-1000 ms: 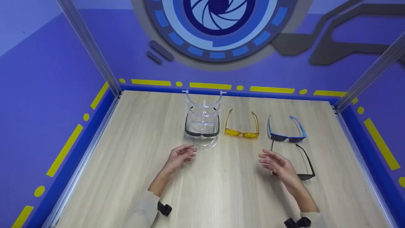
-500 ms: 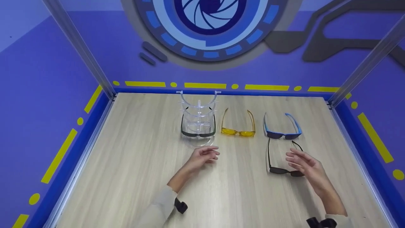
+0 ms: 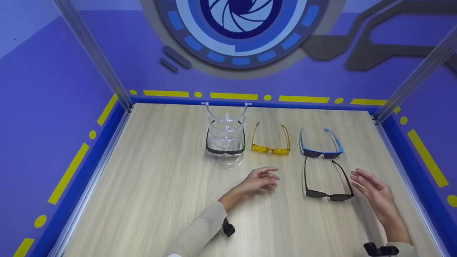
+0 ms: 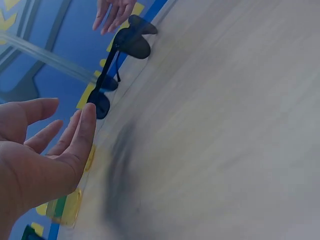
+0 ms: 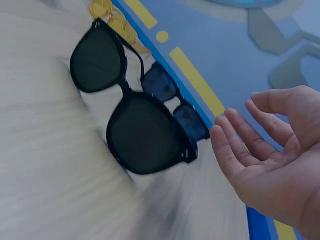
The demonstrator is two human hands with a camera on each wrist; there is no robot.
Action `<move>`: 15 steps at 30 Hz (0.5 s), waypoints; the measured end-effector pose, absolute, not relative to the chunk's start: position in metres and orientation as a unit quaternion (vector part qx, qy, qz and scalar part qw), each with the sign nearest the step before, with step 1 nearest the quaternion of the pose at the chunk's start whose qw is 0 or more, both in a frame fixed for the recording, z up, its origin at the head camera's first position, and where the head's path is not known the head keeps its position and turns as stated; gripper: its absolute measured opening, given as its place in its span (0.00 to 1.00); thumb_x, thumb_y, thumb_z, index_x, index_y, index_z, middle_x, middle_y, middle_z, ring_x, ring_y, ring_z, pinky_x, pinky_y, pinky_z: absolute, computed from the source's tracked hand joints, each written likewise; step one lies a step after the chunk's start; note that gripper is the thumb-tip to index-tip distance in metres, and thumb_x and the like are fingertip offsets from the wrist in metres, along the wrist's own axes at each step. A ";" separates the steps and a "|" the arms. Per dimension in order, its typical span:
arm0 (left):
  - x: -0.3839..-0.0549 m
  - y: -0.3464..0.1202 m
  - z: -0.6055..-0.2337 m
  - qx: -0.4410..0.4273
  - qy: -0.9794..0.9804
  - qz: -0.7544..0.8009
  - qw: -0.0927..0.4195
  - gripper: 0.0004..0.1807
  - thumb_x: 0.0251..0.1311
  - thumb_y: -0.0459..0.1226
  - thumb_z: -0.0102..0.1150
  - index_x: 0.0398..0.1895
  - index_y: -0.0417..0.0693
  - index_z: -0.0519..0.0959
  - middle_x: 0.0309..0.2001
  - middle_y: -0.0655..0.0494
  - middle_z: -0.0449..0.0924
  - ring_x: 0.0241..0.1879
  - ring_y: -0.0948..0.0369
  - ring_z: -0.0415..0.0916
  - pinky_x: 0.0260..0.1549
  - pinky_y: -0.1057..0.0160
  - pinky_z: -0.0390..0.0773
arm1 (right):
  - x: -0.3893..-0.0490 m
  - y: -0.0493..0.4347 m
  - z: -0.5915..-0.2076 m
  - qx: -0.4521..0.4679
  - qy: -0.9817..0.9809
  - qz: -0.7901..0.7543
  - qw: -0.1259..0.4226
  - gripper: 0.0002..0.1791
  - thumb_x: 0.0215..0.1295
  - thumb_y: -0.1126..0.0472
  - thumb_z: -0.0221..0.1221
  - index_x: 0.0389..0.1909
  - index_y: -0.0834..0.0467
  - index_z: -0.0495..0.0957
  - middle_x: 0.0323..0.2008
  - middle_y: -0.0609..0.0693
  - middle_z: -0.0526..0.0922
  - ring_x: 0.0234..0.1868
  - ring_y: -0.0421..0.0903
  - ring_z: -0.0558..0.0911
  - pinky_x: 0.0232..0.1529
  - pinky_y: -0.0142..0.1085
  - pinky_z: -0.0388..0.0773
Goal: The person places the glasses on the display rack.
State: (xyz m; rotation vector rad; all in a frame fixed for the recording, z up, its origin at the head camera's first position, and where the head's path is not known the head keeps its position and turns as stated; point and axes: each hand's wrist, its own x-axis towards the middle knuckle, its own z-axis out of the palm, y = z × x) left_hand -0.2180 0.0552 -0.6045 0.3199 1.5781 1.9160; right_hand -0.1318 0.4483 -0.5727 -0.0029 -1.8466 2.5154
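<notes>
Black sunglasses (image 3: 329,195) lie on the table at the right, arms unfolded and pointing to the back. My right hand (image 3: 374,191) is just to their right with relaxed fingers, holding nothing; the right wrist view shows the dark lenses (image 5: 145,132) left of the fingertips. My left hand (image 3: 260,179) hovers over the table left of the black sunglasses, fingers loosely extended and nothing in them. Behind the black pair lie blue-framed sunglasses (image 3: 322,154). Yellow glasses (image 3: 270,150) lie beyond my left hand.
A clear plastic display stand (image 3: 227,137) stands at the back centre, with dark-framed sunglasses (image 3: 225,151) on its lower part. The wooden table (image 3: 150,178) is bounded by blue walls (image 3: 43,107) at the back and both sides.
Both hands have moved to the right. My right hand has passed over the black sunglasses to their right side, and my left hand has moved from near the stand towards them.
</notes>
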 end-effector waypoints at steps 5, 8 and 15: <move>-0.221 0.084 -0.605 0.127 0.591 0.728 0.324 0.29 0.70 0.26 0.55 0.74 0.39 0.67 0.63 0.29 0.75 0.48 0.56 0.84 0.57 0.51 0.85 | -0.130 0.467 -0.581 -0.010 -0.575 0.818 -0.011 0.23 0.77 0.74 0.47 0.68 0.59 0.74 0.57 0.44 0.87 0.56 0.38 0.86 0.57 0.29 0.83; -0.221 0.098 -0.607 0.130 0.589 0.726 0.330 0.30 0.70 0.26 0.55 0.75 0.42 0.66 0.65 0.31 0.74 0.51 0.55 0.84 0.58 0.52 0.84 | -0.130 0.474 -0.587 -0.015 -0.571 0.820 -0.035 0.24 0.78 0.75 0.45 0.65 0.53 0.77 0.56 0.43 0.87 0.56 0.38 0.86 0.57 0.29 0.83; -0.220 0.123 -0.613 0.117 0.580 0.725 0.354 0.34 0.69 0.27 0.56 0.78 0.50 0.63 0.69 0.37 0.71 0.58 0.53 0.82 0.59 0.57 0.83 | -0.132 0.478 -0.596 -0.026 -0.580 0.808 -0.101 0.24 0.80 0.70 0.45 0.59 0.42 0.79 0.55 0.39 0.87 0.57 0.35 0.85 0.58 0.26 0.81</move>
